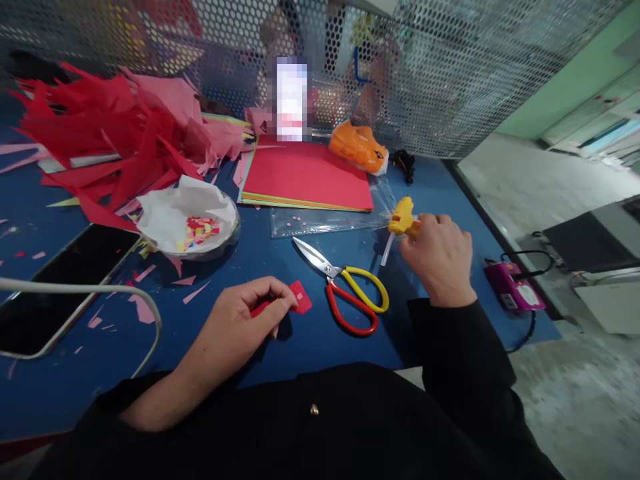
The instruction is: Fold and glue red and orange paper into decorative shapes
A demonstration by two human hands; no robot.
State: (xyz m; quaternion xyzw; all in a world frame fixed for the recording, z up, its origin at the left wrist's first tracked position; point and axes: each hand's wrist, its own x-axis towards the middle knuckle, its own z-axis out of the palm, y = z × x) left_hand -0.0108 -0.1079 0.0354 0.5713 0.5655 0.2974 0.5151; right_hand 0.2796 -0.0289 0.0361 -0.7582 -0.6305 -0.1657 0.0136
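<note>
Left hand (243, 312) pinches a red paper piece (302, 299) just in from the near edge of the bench (260, 257), apparently by one end to leave the tip free. Right hand (440, 257) closed round a yellow glue gun (401, 217), toward the right edge. Scissors (329, 269) lie between, handles nearward, presumably for easy reach. Paper piece: small, angular, pale squarish mark; remainder partly hidden by fingers.

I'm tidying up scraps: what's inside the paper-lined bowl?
Small red and yellow bits lie on white paper; whatever is beneath that paper is covered.
</note>
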